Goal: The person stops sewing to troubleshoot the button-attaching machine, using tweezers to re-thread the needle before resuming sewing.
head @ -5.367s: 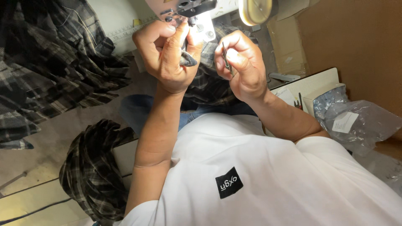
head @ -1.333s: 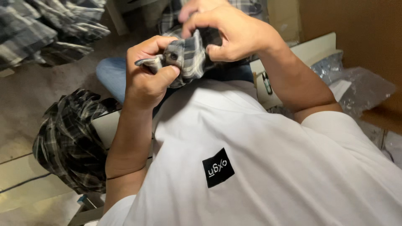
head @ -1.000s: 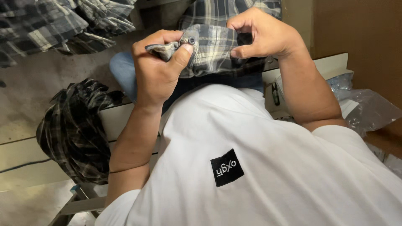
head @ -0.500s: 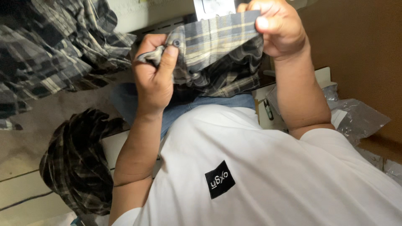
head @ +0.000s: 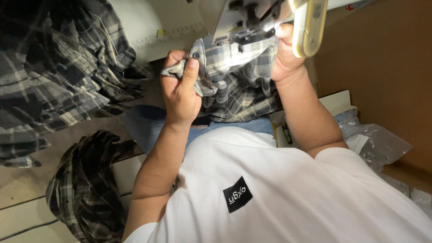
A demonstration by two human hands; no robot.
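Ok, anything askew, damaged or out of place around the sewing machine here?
Nothing damaged or spilled. The plaid fabric sits bunched under the machine head, pinched by the left hand and right hand. More plaid pieces lie heaped loosely nearby, untidy but not odd.

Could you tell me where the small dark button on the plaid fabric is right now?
In the head view, the small dark button sits upper centre on the grey plaid fabric, beside the left hand's thumb, left of the sewing machine head.
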